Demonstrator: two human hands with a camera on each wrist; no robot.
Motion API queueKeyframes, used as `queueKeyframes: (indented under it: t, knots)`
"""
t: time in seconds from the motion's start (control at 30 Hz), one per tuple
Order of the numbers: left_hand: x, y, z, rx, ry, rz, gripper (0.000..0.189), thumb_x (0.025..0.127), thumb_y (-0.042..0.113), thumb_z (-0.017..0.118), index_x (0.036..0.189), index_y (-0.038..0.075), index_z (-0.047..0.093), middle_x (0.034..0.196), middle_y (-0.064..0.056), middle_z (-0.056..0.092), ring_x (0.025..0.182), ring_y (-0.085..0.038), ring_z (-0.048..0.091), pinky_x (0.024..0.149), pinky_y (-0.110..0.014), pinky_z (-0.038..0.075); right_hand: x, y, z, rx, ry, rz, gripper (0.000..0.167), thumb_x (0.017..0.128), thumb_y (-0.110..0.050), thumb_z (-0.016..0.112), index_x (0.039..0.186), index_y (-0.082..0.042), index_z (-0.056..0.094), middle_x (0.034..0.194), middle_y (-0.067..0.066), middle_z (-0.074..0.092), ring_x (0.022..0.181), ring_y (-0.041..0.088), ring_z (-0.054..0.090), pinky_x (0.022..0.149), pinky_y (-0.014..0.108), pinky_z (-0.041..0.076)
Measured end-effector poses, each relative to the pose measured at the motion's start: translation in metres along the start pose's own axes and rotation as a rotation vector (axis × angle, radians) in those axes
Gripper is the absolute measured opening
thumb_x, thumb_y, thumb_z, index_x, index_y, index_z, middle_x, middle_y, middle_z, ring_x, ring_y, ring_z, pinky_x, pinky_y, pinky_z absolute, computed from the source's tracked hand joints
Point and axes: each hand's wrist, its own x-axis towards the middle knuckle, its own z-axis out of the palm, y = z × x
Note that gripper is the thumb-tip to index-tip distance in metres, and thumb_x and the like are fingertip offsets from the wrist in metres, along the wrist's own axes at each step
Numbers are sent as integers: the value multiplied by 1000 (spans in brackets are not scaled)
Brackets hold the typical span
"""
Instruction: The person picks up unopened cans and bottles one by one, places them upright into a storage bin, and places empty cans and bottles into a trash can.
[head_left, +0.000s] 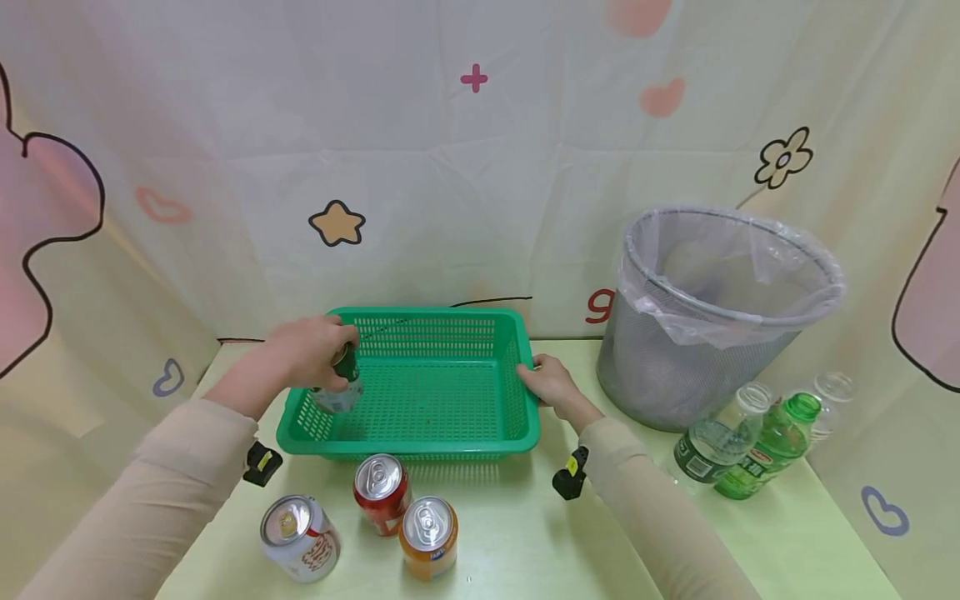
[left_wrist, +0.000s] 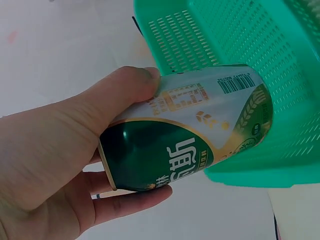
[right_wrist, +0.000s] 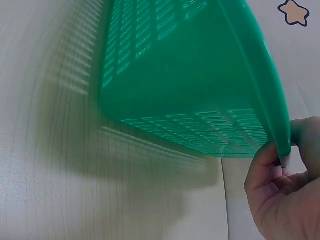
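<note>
Head: left grip (head_left: 315,350) holds can (head_left: 340,399), right grip (head_left: 552,382) basket (head_left: 442,447)

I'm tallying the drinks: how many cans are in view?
4: a green-and-white can in the left hand; a white can, a red can and an orange can on the table.

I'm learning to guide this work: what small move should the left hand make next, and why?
Probably set the held can down in the basket and release it: the left hand grips it at the basket's left end, while the right hand holds the opposite rim.
</note>
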Motion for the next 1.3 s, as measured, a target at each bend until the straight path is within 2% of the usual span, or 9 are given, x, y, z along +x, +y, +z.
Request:
queueKeyframes:
  t: [0.23, 0.5, 0.67, 0.93, 1.3]
  knots:
    - [8, 4, 13, -8, -27, 0, 48, 72, 26, 76, 112, 8, 57, 84, -3, 46, 69, -15, 45, 51, -26, 34, 0, 1, 0, -3, 3, -5, 34, 93, -25, 48, 117, 0, 50, 99, 15, 59, 72, 14, 62, 64, 31, 54]
    - [15, 2, 27, -17, -33, -1, 48, 72, 25, 76, 112, 8, 56, 87, -4, 47, 71, -17, 45, 53, -26, 36, -1, 1, 0, -8, 6, -3, 33, 93, -26, 49, 115, 0, 50, 99, 14, 59, 71, 14, 62, 60, 27, 53]
    - [19, 2, 34, -10, -25, -1, 45, 72, 25, 77, 108, 8, 57, 84, -4, 47, 71, -17, 45, 53, -28, 37, -1, 1, 0, -7, 8, -1, 34, 93, -26, 49, 116, 0, 50, 99, 14, 60, 71, 14, 62, 60, 27, 53]
    - [26, 2, 44, -19, -31, -15, 47, 72, 26, 77, 110, 7, 57, 83, -3, 48, 73, -19, 46, 57, -30, 42, -1, 0, 0, -12, 8, -2, 34, 93, -26, 49, 116, 0, 50, 98, 14, 59, 72, 14, 62, 60, 27, 53]
    - [35, -4, 58, -23, -64, -53, 50, 72, 28, 78, 112, 8, 58, 89, -4, 53, 78, -20, 50, 63, -36, 47, -1, 0, 0, -3, 1, 2, 35, 93, -25, 49, 117, 0, 50, 100, 15, 59, 72, 14, 62, 62, 29, 54]
